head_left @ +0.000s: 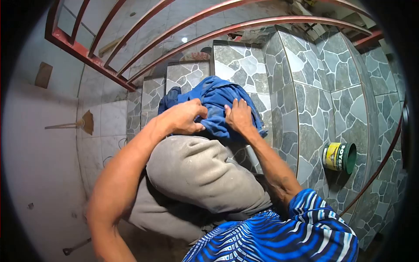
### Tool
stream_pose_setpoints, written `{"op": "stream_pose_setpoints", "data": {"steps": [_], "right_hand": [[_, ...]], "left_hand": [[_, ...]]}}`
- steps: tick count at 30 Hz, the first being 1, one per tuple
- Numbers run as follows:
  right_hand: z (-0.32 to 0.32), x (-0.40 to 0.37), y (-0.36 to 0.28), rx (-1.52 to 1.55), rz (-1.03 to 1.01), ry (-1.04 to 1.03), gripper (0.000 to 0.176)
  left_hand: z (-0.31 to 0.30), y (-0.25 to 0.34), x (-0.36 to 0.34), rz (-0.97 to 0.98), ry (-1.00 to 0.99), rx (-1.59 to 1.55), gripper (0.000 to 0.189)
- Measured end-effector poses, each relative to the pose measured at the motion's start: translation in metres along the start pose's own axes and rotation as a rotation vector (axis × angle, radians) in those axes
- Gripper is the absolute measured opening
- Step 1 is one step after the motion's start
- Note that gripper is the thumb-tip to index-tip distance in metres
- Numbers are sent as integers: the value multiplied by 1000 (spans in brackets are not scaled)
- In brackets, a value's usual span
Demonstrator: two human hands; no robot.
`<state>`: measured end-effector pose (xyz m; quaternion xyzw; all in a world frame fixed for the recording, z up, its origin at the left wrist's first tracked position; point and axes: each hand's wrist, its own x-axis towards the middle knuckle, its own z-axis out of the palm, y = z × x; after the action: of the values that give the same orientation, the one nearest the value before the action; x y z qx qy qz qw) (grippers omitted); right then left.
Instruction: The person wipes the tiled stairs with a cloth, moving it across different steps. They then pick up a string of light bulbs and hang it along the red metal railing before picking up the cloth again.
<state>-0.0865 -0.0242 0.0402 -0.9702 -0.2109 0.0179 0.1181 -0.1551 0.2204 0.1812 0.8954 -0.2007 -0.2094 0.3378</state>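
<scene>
A bundled blue cloth (218,98), possibly a garment, lies crumpled on the stone-patterned steps just beyond my bent knee. My left hand (187,117) is at its near left side, with curled fingers closed on a fold. On the right part of the cloth, my right hand (240,117) presses down with its back up. Its thumb is apart from the bent fingers, and the fabric is gathered under them. The fingertips of both hands are partly hidden. My knee in grey trousers (187,161) is right below the cloth.
A red metal railing (174,50) curves across the top. Stone-patterned tiled steps (305,105) rise at the right, where a green and yellow paint can (338,157) lies on its side. A small broom (85,123) is at the left, by a pale wall (39,166).
</scene>
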Motion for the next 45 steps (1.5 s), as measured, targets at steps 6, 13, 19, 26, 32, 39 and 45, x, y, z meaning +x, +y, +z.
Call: {"op": "stream_pose_setpoints", "data": {"steps": [6, 13, 19, 26, 32, 39, 45], "right_hand": [[42, 5, 0, -121, 60, 171, 82], [52, 149, 38, -163, -126, 313, 82], [47, 273, 46, -194, -152, 134, 84], [45, 269, 31, -167, -152, 118, 79], [41, 113, 17, -90, -333, 299, 68], [12, -20, 35, -62, -60, 75, 74], [8, 74, 92, -107, -22, 174, 69]], "left_hand": [[-9, 17, -8, -66, 133, -12, 54], [-37, 24, -42, -233, 166, -66, 43], [-49, 25, -53, -289, 166, -73, 42], [-51, 26, -51, -261, 133, -30, 44], [-54, 28, -48, -219, 140, 47, 44], [-57, 41, -49, -252, 113, -5, 41], [-61, 42, -57, -335, 102, -91, 41]]}}
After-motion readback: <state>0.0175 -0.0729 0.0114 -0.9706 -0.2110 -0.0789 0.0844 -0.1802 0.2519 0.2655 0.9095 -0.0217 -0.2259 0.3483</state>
